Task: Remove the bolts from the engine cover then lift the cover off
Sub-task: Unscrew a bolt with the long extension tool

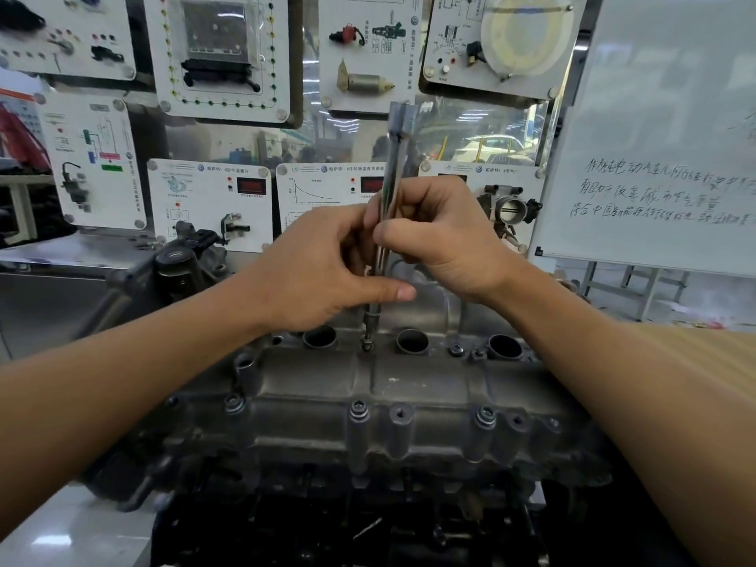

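Mostly dull grey, the engine cover [421, 386] bears recessed bolts [359, 412].

The engine cover [368, 386] fills the lower middle of the frame. A row of round holes [412, 341] runs left to right along its far side. Between the left and middle holes sits a bolt [365, 345], and the lower end of the tool [392, 165] meets it. The tool rises from there to the upper middle of the frame. The left hand [323, 263] holds its shaft from the left, and the right hand [442, 235] pinches it just above, from the right. A second bolt [455, 349] lies between the middle and right holes. Front bolts [358, 411] line the cover's near edge. Display panels [221, 55] stand behind the engine, and a whiteboard [662, 137] is at the right edge.
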A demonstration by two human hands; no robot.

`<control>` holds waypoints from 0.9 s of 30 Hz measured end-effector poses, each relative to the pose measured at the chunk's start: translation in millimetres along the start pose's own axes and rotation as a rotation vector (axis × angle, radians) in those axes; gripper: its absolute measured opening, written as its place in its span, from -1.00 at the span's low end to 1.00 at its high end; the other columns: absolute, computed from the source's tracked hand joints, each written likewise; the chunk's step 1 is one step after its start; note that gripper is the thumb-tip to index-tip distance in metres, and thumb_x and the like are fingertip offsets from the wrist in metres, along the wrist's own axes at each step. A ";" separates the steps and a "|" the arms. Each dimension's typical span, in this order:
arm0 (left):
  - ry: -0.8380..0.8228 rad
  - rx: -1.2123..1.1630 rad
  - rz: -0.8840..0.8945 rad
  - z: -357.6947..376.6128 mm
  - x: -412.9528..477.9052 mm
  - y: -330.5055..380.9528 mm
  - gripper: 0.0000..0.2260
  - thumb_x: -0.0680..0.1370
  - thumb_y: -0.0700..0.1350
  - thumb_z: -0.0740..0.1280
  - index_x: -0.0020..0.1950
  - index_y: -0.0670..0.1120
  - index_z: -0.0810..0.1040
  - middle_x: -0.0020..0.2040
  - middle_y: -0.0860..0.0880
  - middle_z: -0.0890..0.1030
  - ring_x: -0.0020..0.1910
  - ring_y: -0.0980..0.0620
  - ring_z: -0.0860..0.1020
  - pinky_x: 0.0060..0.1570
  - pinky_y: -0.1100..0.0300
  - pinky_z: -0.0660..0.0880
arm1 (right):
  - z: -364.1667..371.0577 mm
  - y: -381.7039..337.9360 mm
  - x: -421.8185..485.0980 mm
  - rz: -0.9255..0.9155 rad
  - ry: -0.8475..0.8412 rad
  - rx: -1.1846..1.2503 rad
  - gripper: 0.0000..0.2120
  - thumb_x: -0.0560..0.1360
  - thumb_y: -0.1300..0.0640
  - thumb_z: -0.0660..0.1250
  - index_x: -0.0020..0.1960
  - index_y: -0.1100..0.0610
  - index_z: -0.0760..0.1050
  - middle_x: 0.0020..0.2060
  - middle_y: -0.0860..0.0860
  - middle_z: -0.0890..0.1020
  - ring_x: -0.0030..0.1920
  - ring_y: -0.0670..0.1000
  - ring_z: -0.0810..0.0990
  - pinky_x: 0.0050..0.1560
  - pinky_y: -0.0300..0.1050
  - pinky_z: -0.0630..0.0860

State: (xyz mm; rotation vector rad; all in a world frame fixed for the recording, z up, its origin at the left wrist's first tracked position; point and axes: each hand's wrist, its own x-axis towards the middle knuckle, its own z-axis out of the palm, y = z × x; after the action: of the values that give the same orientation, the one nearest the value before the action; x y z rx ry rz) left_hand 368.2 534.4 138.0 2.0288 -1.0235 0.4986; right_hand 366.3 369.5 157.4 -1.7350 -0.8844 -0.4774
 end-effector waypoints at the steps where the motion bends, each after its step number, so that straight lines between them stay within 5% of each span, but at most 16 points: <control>1: 0.021 0.003 0.009 -0.1 -0.8 0.0 -0.69 0.33 0.05 0.57 -0.07 -0.04 0.56 -0.33 -0.02 0.51 -0.35 0.12 0.48 -0.28 0.22 0.49 | 0.0 0.2 0.4 0.001 0.003 0.008 -0.89 0.32 0.39 0.30 -0.24 0.22 0.55 -0.36 0.19 0.52 -0.39 -0.04 0.49 -0.35 -0.30 0.43; 6: -0.128 -0.349 -0.085 -6.7 -3.7 -5.1 -0.67 0.45 -0.15 0.40 0.19 -0.17 0.52 -0.03 -0.10 0.72 0.04 0.04 0.68 0.07 0.23 0.56 | -1.4 2.1 1.1 0.030 0.069 -0.025 -0.90 0.31 0.33 0.32 -0.29 0.16 0.54 -0.44 0.07 0.47 -0.40 -0.03 0.41 -0.40 -0.24 0.40; 9: -0.139 -0.378 -0.116 -6.1 -4.2 -5.7 -0.60 0.41 -0.18 0.43 0.23 -0.22 0.52 -0.09 -0.15 0.73 -0.03 -0.02 0.71 0.00 0.21 0.60 | -0.8 0.7 0.1 0.023 0.057 -0.021 -0.88 0.33 0.35 0.32 -0.27 0.16 0.55 -0.44 0.11 0.45 -0.41 -0.01 0.39 -0.40 -0.25 0.39; 14: -0.048 -0.215 -0.068 -5.8 -2.5 -4.5 -0.67 0.30 -0.06 0.53 0.00 -0.14 0.63 -0.29 -0.01 0.61 -0.30 0.18 0.57 -0.23 0.36 0.52 | 3.2 0.3 -0.8 -0.015 -0.079 -0.027 -0.75 0.40 0.48 0.30 -0.20 0.16 0.58 -0.52 -0.01 0.37 -0.48 -0.11 0.31 -0.41 -0.31 0.35; 16: -0.119 -0.285 -0.068 -6.4 -2.5 -3.4 -0.70 0.34 -0.08 0.50 0.04 -0.10 0.62 -0.20 0.10 0.68 -0.17 0.23 0.63 -0.12 0.40 0.51 | 3.6 -0.5 -0.7 -0.018 -0.067 -0.034 -0.79 0.38 0.46 0.31 -0.23 0.18 0.55 -0.49 0.08 0.38 -0.47 -0.02 0.33 -0.40 -0.26 0.37; 19: -0.245 -0.400 -0.105 -7.8 -3.0 -7.5 -0.74 0.45 -0.21 0.40 0.14 -0.13 0.60 0.02 -0.01 0.73 0.08 0.06 0.67 0.07 0.28 0.55 | 0.1 -1.4 0.1 0.003 -0.011 -0.019 -0.85 0.37 0.44 0.32 -0.24 0.22 0.52 -0.46 0.22 0.43 -0.48 0.07 0.38 -0.47 -0.18 0.38; 22: -0.211 -0.385 -0.147 -7.1 -3.8 -7.3 -0.75 0.39 -0.19 0.45 0.05 -0.21 0.64 -0.11 -0.11 0.74 -0.07 0.00 0.71 -0.04 0.22 0.62 | 1.1 -2.8 -0.2 -0.011 -0.019 -0.024 -0.85 0.38 0.41 0.33 -0.24 0.19 0.54 -0.46 0.33 0.42 -0.47 0.06 0.40 -0.46 -0.23 0.39; 24: -0.091 -0.234 -0.103 -5.7 -3.1 -6.3 -0.75 0.29 -0.09 0.54 -0.12 -0.18 0.64 -0.34 -0.02 0.67 -0.32 0.14 0.64 -0.22 0.34 0.56 | 3.3 -3.4 -0.9 -0.023 -0.061 -0.032 -0.83 0.40 0.44 0.35 -0.23 0.18 0.55 -0.46 0.36 0.39 -0.44 0.03 0.37 -0.40 -0.30 0.38; 27: 0.009 -0.168 -0.066 -5.0 -2.9 -7.5 -0.68 0.28 -0.04 0.55 -0.28 -0.23 0.51 -0.46 0.01 0.49 -0.42 0.16 0.45 -0.31 0.34 0.45 | 4.0 -1.9 -0.6 -0.025 -0.096 -0.037 -0.77 0.42 0.50 0.33 -0.22 0.19 0.54 -0.52 0.06 0.40 -0.49 -0.11 0.37 -0.39 -0.37 0.39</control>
State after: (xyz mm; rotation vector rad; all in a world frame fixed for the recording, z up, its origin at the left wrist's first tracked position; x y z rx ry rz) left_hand 372.5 542.4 135.6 1.9029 -0.9567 0.3741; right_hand 364.0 373.4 156.8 -1.7949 -0.9713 -0.4323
